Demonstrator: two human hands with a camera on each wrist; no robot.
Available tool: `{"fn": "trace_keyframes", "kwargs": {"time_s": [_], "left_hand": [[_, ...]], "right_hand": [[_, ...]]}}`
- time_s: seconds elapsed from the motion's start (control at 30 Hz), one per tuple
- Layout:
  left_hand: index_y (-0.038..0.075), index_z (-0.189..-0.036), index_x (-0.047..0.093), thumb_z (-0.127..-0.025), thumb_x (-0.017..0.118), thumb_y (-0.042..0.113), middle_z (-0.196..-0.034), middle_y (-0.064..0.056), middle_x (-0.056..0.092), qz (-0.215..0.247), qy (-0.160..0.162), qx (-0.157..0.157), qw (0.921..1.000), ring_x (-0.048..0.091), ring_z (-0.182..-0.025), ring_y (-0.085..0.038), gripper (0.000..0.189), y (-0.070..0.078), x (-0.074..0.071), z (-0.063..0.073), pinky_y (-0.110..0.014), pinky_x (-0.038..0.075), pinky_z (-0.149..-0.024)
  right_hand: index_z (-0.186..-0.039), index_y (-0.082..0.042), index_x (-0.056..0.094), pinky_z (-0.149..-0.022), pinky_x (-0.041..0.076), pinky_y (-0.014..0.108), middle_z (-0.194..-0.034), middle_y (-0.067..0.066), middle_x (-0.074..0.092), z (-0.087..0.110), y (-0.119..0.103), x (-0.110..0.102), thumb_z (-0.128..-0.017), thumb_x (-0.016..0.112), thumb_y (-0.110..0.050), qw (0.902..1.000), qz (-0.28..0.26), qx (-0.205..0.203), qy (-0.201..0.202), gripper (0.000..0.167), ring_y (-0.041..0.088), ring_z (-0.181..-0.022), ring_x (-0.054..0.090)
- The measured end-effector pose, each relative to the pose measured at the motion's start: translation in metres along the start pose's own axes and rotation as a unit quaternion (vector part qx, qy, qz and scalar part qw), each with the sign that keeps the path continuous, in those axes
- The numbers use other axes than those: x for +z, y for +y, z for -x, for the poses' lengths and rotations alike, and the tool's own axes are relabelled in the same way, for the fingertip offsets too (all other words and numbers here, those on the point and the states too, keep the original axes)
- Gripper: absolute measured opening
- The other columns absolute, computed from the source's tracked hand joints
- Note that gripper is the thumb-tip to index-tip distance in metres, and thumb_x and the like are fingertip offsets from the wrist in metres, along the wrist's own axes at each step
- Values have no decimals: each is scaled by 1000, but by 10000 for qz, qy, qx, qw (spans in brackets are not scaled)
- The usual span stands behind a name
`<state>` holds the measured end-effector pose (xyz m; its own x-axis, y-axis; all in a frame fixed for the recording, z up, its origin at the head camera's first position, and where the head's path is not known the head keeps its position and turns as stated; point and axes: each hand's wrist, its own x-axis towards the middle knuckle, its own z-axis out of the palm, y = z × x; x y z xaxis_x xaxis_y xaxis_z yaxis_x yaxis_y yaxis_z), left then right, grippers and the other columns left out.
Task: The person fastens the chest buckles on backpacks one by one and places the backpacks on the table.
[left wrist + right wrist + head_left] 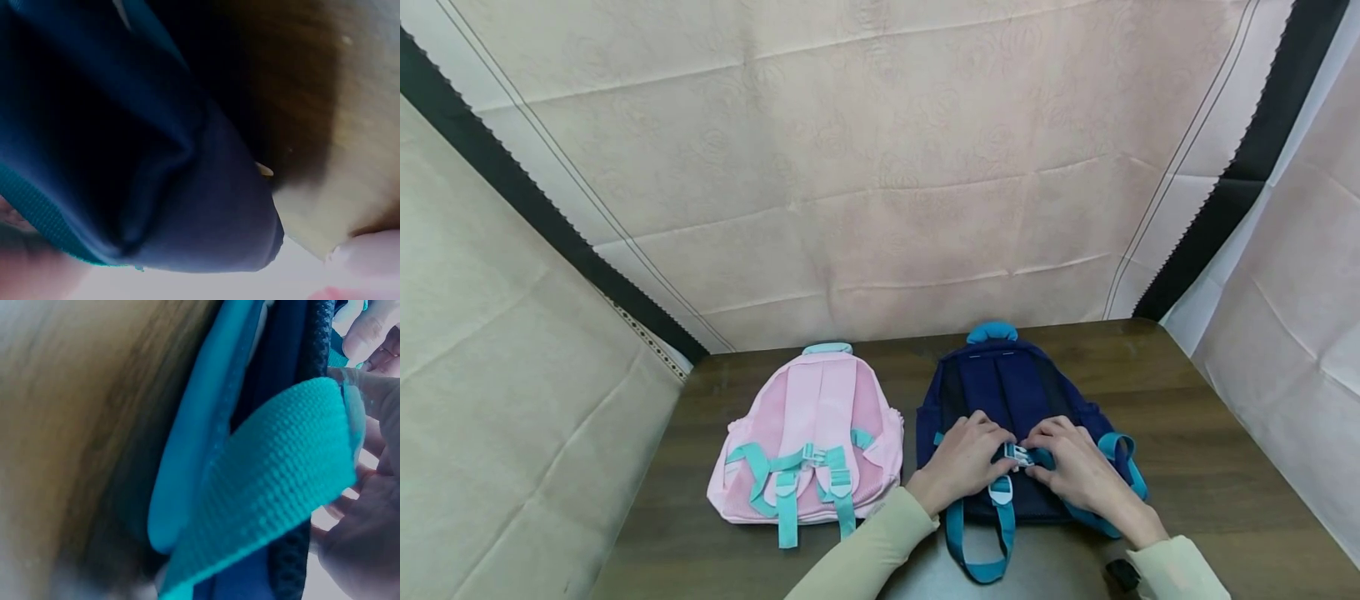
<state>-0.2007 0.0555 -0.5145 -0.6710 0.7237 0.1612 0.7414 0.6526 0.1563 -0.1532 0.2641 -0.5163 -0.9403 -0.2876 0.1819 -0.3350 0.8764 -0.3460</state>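
A navy blue backpack [1018, 383] with teal straps lies on its front on the brown table, its shoulder straps facing up. Over its middle, my left hand [968, 457] and right hand [1075, 467] pinch the two sides of a pale side-release buckle [1018, 455] on the teal strap. Whether the halves are fully joined is too small to tell. In the right wrist view, a teal webbing strap [275, 481] loops in front of the right hand [369, 531]. The left wrist view is dark and shows mostly the navy fabric [212, 206].
Left of the navy backpack lies a pink backpack [820, 392], its turquoise strap joined by a buckle [813, 454] across the middle. A teal strap loop [981, 573] hangs toward the table's front. Pale fabric walls [880, 183] stand behind and beside the wooden table [1195, 467].
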Motion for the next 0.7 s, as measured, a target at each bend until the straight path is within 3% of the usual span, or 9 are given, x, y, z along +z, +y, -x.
{"fn": "trace_keyframes", "kwargs": {"time_s": [0.17,0.43,0.7], "left_hand": [[24,-126,80,-104,74,42,-122,8,81,228,79,-43,9997,62,-105,-10,28,-2,-2,4,-19,51,-92],[21,-124,79,-104,75,40,-123,5,80,656,183,-191,9975,64,-106,-11,28,-6,-5,8,-20,53,-95],[18,-125,79,-105,75,37,-119,4,80,1357,364,-391,9893,64,-103,-10,28,-11,-5,11,-19,54,-93]], "right_hand": [[-104,-14,84,-91,51,51,-109,2,78,1,-1,-1,-87,91,-16,10000,26,14,-20,19,30,-111,64],[-106,-17,80,-94,54,57,-111,0,77,4,2,-4,-89,90,-16,9992,-396,-14,105,20,30,-112,66],[-105,-15,79,-86,59,51,-104,1,78,5,9,-1,-85,92,-9,9937,-664,-340,836,24,27,-103,66]]}}
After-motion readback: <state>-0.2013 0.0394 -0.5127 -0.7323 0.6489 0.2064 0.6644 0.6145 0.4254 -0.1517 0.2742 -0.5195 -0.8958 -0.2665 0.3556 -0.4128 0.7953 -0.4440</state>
